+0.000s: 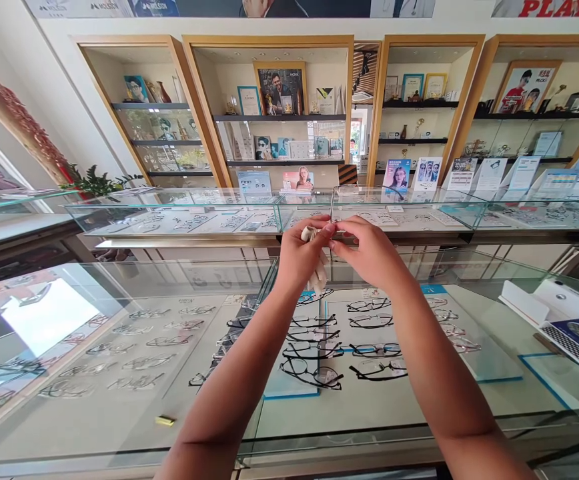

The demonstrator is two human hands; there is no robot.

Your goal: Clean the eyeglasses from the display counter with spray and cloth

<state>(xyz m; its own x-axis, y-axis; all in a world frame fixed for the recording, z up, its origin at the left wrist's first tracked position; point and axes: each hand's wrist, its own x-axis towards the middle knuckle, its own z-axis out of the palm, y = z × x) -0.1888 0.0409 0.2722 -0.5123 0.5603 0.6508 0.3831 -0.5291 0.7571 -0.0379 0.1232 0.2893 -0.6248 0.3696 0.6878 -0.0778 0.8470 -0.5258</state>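
Both hands are raised in front of me, above the glass display case. My left hand point(302, 253) is closed around a bunched white cloth point(318, 275), which hangs below the fingers. Its thumb and fingertips also pinch a pair of eyeglasses point(332, 205), whose thin dark temple sticks up between the hands. From the other side, my right hand point(367, 250) grips the eyeglasses with thumb and fingers, its fingertips close to the left ones. Most of the frame is hidden by the fingers.
Rows of eyeglasses point(314, 350) lie inside the glass case point(134, 427) below. A small yellow object point(164, 421) is at its front left. White-and-blue boxes point(577, 330) stand on the right. Another glass counter point(179, 200) with upright cards runs behind, before wall shelves point(279, 117).
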